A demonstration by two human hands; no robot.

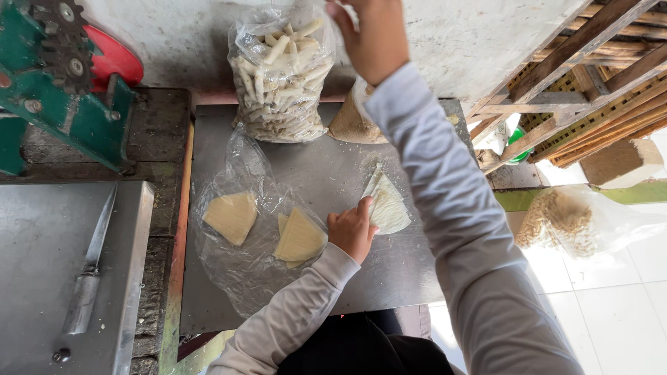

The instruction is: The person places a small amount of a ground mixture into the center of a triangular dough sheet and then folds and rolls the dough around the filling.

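left hand (352, 231) fingers pressed flat on folded wrapper (386, 205) | right hand (372, 31) raised by bag of rolls (281, 73), finger state unclear | risk: wrapper may slide on metal table (326, 173)

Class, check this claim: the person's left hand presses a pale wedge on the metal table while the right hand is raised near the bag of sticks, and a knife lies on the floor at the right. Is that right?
Not quite. The head view shows the knife lying on a metal surface at the left, not on the floor. The rest holds: left hand on the wedge on the table, right hand raised by the bag.
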